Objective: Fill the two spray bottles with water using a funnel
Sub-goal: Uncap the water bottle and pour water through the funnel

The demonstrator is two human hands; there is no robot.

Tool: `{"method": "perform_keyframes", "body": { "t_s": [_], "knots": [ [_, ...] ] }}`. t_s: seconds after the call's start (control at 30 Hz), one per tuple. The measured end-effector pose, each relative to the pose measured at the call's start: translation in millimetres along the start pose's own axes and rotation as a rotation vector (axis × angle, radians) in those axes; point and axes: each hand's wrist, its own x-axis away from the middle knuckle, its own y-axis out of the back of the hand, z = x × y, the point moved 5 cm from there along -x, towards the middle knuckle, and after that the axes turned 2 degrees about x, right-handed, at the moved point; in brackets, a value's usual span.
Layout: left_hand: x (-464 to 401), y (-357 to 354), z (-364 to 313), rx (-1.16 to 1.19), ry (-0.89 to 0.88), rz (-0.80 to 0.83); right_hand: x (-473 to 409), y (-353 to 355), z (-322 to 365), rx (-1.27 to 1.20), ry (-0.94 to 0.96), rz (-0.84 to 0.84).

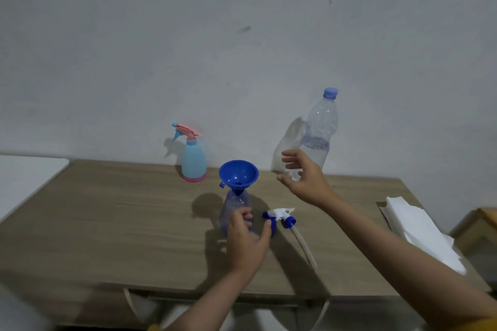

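Observation:
A clear bluish spray bottle (233,205) stands uncapped at the middle of the wooden table (107,223), and my left hand (246,236) grips its body. A blue funnel (238,173) sits in its neck. Its white and blue spray head (281,216) lies on the table just to the right, dip tube pointing toward me. A light blue and pink spray bottle (193,158), head on, stands at the back by the wall. My right hand (304,177) curls round the base of a capped, partly filled water bottle (318,129) at the back right.
A stack of white paper towels (419,231) lies on the table's right end. A white surface (27,177) adjoins the table on the left, and a brown box edge (481,223) shows at far right. The grey wall (242,48) runs right behind the table.

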Motion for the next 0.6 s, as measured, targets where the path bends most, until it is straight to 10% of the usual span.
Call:
{"method": "perform_keyframes", "body": {
  "t_s": [0.37, 0.6],
  "knots": [
    [-111, -141, -99, -0.027, -0.094, 0.170, -92, 128, -21, 0.172, 0.193, -0.350],
    [-166, -197, -130, -0.088, -0.096, 0.209, -155, 143, -42, 0.277, 0.142, -0.228]
  ]
}}
